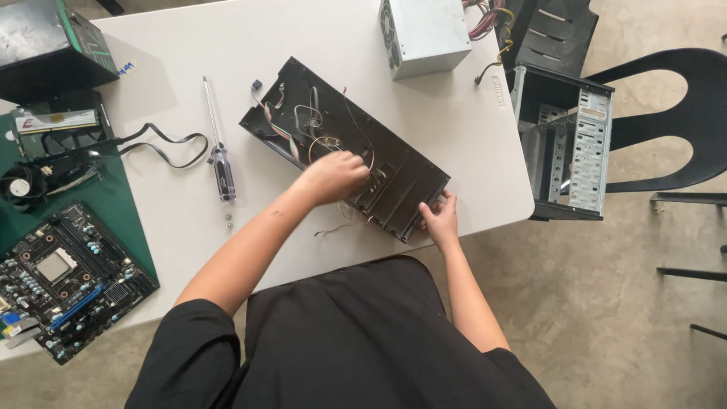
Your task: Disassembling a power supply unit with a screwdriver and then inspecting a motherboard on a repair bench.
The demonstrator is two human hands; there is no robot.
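head view, looking down on a white table; item one: black computer front panel, lying inner side up and slantwise near the middle of the table, its lower corner close to the near edge; thin coloured wires run loose across its inside; item two: left hand, resting on the middle of the panel, fingers curled down among the wires and into the panel's recess; whether they pinch anything cannot be told, since the fingertips are hidden; item three: right hand, at the panel's lower right corner, fingers closed on its edge, thumb on top; item four: screwdriver with black handle and long steel shaft, lying left of the panel, apart from it; two small screws just below its handle; item five: black flat cable looping left of the screwdriver; item six: grey power supply box at the far edge, its cable bundle trailing right; item seven: bare metal computer case, standing off the table's right end; item eight: green mat on the left, bearing a motherboard, a cooler fan and a memory stick; item nine: black chair at far right on the floor.
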